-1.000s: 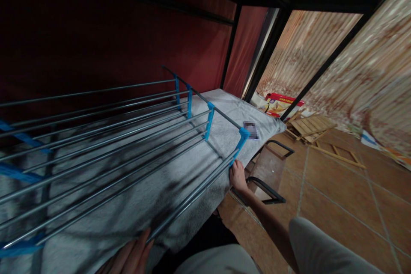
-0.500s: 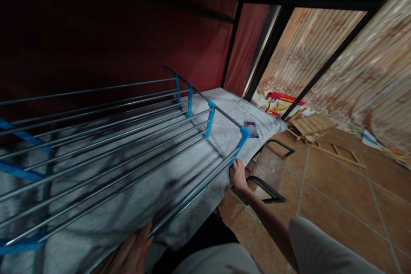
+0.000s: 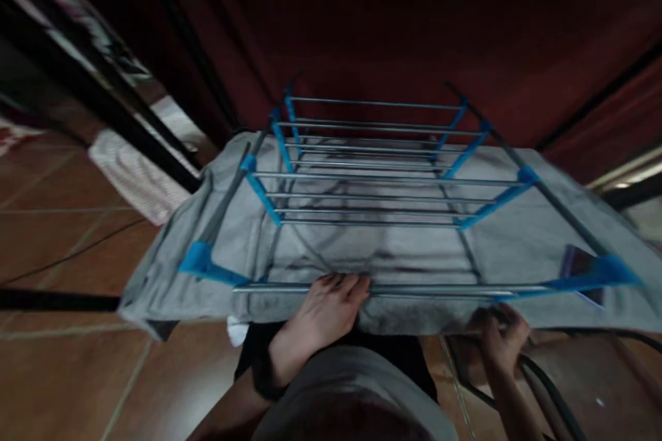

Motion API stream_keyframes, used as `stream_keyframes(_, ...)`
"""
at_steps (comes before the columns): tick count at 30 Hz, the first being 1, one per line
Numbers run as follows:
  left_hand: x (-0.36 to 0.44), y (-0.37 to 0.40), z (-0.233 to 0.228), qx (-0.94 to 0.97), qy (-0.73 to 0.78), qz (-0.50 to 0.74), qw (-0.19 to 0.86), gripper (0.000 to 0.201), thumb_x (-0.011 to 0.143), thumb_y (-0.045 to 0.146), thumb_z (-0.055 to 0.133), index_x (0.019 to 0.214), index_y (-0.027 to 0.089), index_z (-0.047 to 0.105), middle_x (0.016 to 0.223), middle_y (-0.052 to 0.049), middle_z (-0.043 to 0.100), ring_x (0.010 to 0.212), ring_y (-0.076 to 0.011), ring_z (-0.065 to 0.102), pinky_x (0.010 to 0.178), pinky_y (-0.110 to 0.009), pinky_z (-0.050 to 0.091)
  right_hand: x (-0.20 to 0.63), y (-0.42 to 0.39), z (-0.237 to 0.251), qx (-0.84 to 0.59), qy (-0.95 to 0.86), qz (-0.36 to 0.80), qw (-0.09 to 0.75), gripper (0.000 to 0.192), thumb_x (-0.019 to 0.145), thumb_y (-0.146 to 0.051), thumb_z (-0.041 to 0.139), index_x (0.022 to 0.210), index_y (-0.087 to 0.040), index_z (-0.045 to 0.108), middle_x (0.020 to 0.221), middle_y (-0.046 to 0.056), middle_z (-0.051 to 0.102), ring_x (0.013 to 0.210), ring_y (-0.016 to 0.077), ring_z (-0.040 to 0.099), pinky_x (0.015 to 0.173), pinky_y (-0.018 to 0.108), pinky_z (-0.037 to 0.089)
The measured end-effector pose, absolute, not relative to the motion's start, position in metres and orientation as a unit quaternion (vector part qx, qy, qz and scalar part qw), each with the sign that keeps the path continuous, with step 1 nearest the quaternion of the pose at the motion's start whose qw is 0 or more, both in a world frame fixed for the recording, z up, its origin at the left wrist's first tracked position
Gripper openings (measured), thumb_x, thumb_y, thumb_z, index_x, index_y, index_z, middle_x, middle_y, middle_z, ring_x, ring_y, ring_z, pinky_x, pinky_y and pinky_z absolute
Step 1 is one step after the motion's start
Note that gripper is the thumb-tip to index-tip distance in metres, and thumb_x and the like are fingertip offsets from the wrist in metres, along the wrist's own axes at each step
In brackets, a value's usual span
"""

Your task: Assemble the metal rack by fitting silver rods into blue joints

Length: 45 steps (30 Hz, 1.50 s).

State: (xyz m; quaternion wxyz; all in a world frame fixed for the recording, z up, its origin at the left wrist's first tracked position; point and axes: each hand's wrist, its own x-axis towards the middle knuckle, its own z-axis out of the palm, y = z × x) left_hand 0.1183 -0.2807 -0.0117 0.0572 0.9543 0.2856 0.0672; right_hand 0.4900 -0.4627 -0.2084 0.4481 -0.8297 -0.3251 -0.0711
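A shoe rack (image 3: 398, 180) of thin metal tubes and blue plastic brackets lies on a grey cloth. Along its near side runs a front tube (image 3: 439, 289). My left hand (image 3: 331, 306) lies over this tube near its middle, fingers curled around it. Just below the tube's right part is my right hand (image 3: 504, 337), its fingers bent close to the inner end of the right blue bracket (image 3: 579, 281). Blur and shadow hide whether those fingers touch it. On the left, another blue bracket (image 3: 207, 265) joins the front tube to the side post.
The grey cloth (image 3: 543, 220) covers a raised surface against a dark red panel (image 3: 362, 27). A small dark picture (image 3: 584, 272) lies at the right. Below it stands a chair or stool (image 3: 594, 372). Striped fabric (image 3: 145, 172) hangs at the left above the tiled floor (image 3: 62, 372).
My view has swung left, bringing the whole rack into sight. My left hand now lies across the middle of the front tube. My right hand has shifted from the bracket to just below the tube.
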Motion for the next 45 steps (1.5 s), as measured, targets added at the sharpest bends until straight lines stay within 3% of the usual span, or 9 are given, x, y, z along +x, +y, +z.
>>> stream_keyframes(5,0.118,-0.284,-0.011,0.949,0.295,0.065,0.092,0.029,0.101,0.023,0.051,0.129,0.019,0.058,0.106,-0.007,0.071,0.092,-0.0203,0.069,0.079,-0.034,0.051,0.427,-0.462,-0.176,-0.739,-0.516,-0.011,0.434,0.016,0.096,-0.029,0.052,0.104,-0.024,0.065,0.097,0.01,0.067,0.088,0.0302,0.064,0.075,0.046,0.051)
stream_keyframes(11,0.117,-0.285,-0.009,0.953,0.276,0.09,0.087,0.03,0.1,0.021,0.051,0.129,0.018,0.057,0.105,-0.006,0.07,0.09,-0.021,0.068,0.076,-0.035,0.051,0.337,-0.43,-0.078,-0.516,-0.742,0.015,0.427,0.031,0.095,-0.007,0.051,0.114,-0.024,0.069,0.105,0.006,0.073,0.094,0.0186,0.071,0.078,0.031,0.057)
stream_keyframes(16,0.115,-0.284,-0.007,0.958,0.257,0.091,0.087,0.025,0.098,0.017,0.053,0.122,0.017,0.058,0.102,-0.006,0.07,0.088,-0.0204,0.068,0.075,-0.034,0.05,0.309,-0.387,-0.024,-0.472,-0.78,-0.017,0.41,0.04,0.095,-0.007,0.053,0.128,-0.025,0.066,0.118,0.009,0.071,0.11,0.0218,0.068,0.093,0.037,0.056)
stream_keyframes(20,0.114,-0.285,-0.01,0.958,0.259,0.109,0.056,0.02,0.099,0.016,0.05,0.116,0.015,0.06,0.101,-0.007,0.07,0.088,-0.0211,0.068,0.079,-0.035,0.051,0.306,-0.352,-0.021,-0.534,-0.78,-0.042,0.322,0.037,0.102,-0.016,0.044,0.135,-0.019,0.06,0.125,0.012,0.069,0.115,0.0241,0.067,0.095,0.041,0.054)
stream_keyframes(25,0.115,-0.284,-0.017,0.954,0.262,0.139,0.045,0.013,0.1,0.018,0.051,0.11,0.016,0.06,0.096,-0.004,0.068,0.08,-0.0186,0.067,0.07,-0.033,0.049,0.319,-0.342,-0.035,-0.522,-0.825,-0.056,0.21,0.035,0.108,-0.031,0.038,0.127,-0.017,0.063,0.109,0.011,0.074,0.092,0.0216,0.071,0.082,0.037,0.054)
stream_keyframes(30,0.111,-0.284,-0.018,0.95,0.267,0.158,0.026,0.014,0.099,0.019,0.054,0.111,0.014,0.062,0.096,-0.006,0.068,0.088,-0.0192,0.066,0.078,-0.034,0.051,0.321,-0.345,-0.034,-0.511,-0.83,-0.057,0.216,0.037,0.108,-0.039,0.039,0.123,-0.018,0.065,0.107,0.009,0.074,0.09,0.0209,0.07,0.083,0.037,0.051)
stream_keyframes(36,0.069,-0.294,0.0,0.901,0.294,0.318,0.008,0.028,0.098,0.022,0.06,0.126,0.015,0.062,0.114,-0.009,0.073,0.107,-0.0195,0.065,0.107,-0.038,0.044,0.319,-0.344,-0.023,-0.5,-0.824,-0.053,0.259,0.028,0.107,-0.032,0.046,0.119,-0.018,0.067,0.098,0.006,0.074,0.086,0.0202,0.067,0.082,0.037,0.046)
stream_keyframes(41,0.014,-0.297,0.018,0.785,0.383,0.475,-0.11,0.032,0.087,0.006,0.067,0.115,0.021,0.07,0.107,-0.007,0.072,0.101,-0.0202,0.067,0.098,-0.038,0.048,0.321,-0.344,-0.017,-0.494,-0.82,-0.048,0.284,0.026,0.106,-0.032,0.05,0.119,-0.018,0.068,0.096,0.006,0.073,0.084,0.0195,0.066,0.08,0.036,0.045)
stream_keyframes(45,-0.01,-0.283,0.025,0.609,0.528,0.588,-0.066,0.024,0.096,0.023,0.061,0.118,0.024,0.071,0.116,-0.008,0.068,0.112,-0.0235,0.062,0.102,-0.04,0.045,0.323,-0.344,-0.014,-0.491,-0.815,-0.054,0.303,0.025,0.104,-0.029,0.053,0.121,-0.018,0.068,0.095,0.006,0.073,0.081,0.0191,0.065,0.079,0.035,0.045)
